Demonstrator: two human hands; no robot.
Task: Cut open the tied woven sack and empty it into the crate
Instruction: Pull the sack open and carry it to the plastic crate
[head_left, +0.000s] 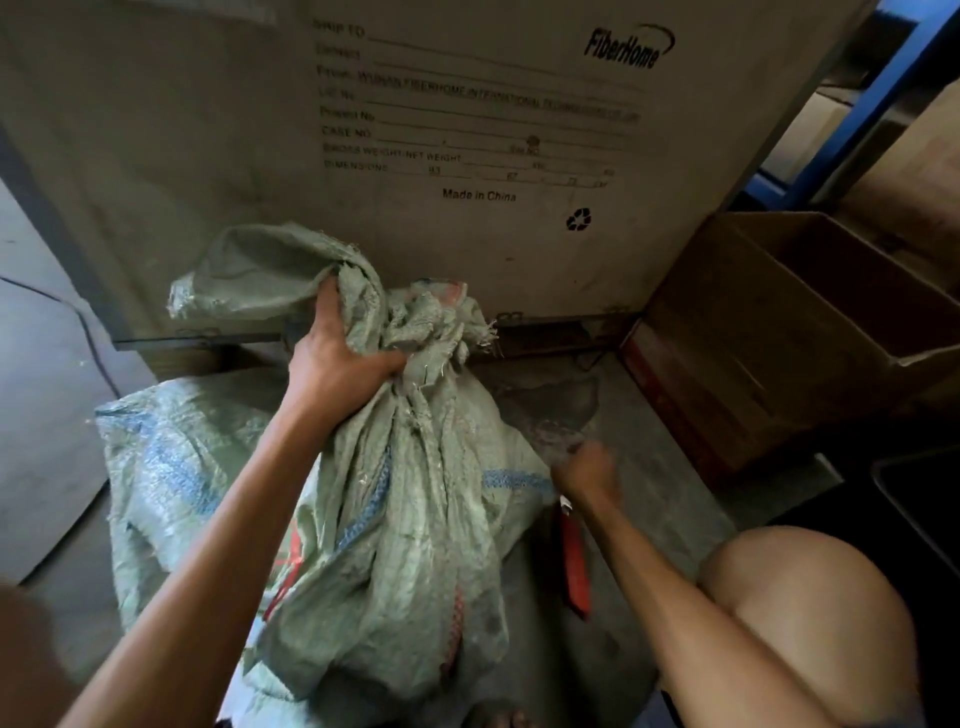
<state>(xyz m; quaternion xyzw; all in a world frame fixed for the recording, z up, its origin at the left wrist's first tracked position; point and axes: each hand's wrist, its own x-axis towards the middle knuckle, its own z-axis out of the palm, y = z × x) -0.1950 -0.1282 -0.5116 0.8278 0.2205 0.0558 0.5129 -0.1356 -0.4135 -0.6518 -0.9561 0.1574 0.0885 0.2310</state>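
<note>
At the near edge of the view, the person's bare knee marks a crouched posture on the concrete floor, which brings both arms within easy reach of the work. Just beyond it, the right hand hangs low beside the sack, blurred; its grip appears clenched, but whether it grasps anything cannot be told. A red-handled cutter lies on the floor beneath the right forearm, close at hand, presumably so that it can be taken up without shifting position. In the middle ground, the woven sack, pale green with blue and red markings, stands on the floor between the arms, resting partly against a second woven sack that lies to its left. The left hand is clenched around the bunched neck of the sack, drawing the cloth upward; this hold probably steadies the load and puts the gathered mouth under tension for cutting. Whether the tie is already severed cannot be judged, as the frayed folds hide it. Farther off, an open cardboard box sits to the right on the floor. At the back, a large printed carton stands upright as a wall behind the sack. No crate is identifiable with certainty.
</note>
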